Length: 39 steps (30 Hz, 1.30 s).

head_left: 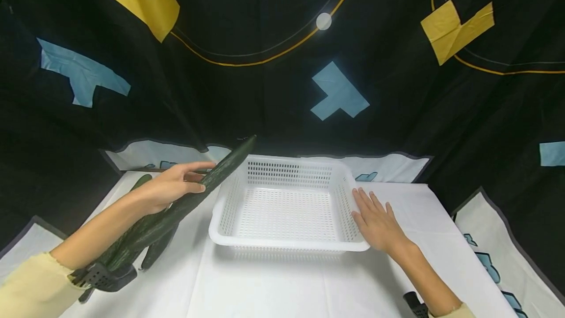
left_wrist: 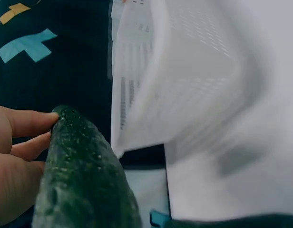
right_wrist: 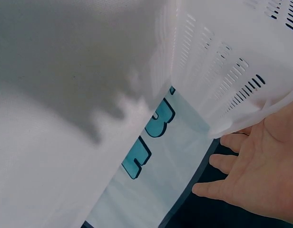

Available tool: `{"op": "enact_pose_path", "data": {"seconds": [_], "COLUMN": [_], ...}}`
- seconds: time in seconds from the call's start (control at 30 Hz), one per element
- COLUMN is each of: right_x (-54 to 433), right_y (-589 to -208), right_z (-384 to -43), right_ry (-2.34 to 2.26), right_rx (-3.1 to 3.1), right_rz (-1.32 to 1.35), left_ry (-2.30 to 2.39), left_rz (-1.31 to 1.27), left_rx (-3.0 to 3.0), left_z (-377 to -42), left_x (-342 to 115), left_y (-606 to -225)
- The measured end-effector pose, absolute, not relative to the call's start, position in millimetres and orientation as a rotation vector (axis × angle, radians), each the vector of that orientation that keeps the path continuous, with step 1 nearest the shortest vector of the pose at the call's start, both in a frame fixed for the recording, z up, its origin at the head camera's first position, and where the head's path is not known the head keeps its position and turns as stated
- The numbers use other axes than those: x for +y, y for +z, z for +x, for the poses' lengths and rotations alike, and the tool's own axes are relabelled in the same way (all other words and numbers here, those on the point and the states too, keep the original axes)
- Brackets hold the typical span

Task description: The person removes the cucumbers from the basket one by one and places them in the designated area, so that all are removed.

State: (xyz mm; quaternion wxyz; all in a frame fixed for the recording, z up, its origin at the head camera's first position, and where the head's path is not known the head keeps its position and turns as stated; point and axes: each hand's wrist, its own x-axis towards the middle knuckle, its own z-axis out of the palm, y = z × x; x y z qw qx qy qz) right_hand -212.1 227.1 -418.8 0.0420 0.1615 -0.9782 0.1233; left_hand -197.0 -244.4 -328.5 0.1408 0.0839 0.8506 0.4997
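Observation:
A long dark green cucumber [head_left: 222,170] slants up and to the right in my left hand [head_left: 169,186], its tip overlapping the left rear corner of a white perforated plastic basket [head_left: 287,245] in the head view. My thumb and fingers grip it from the side. In the left wrist view the cucumber [left_wrist: 84,175] fills the foreground, and the fingers touch it near its end. On the basket's right rim rests my right hand [head_left: 378,220], fingers straight and a little spread. In the right wrist view that hand [right_wrist: 260,166] lies along the basket's outer edge.
More cucumbers [head_left: 158,250] lie on the white-covered table [head_left: 260,293] at the left, partly hidden under my left forearm. Behind the table hangs a black cloth [head_left: 247,107] with yellow and blue patches.

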Motion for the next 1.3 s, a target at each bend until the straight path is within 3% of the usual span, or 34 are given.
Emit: {"op": "enact_pose_path", "data": {"seconds": [0.47,1.3], "right_x": [228.6,228.6], "right_y": [-417.0,-418.5], "right_z": [-212.9,-213.0], "right_ry": [0.38,0.388], "right_rx": [-2.992,-2.99], "right_rz": [0.498,0.525], "left_ry": [1.579,1.441], "left_rz": [0.066,-0.105], "left_rx": [2.424,2.604], "left_z": [-175.6,-200.3], "left_x": [-288.3,-255.7], "left_y": [-381.0,-438.3]}}
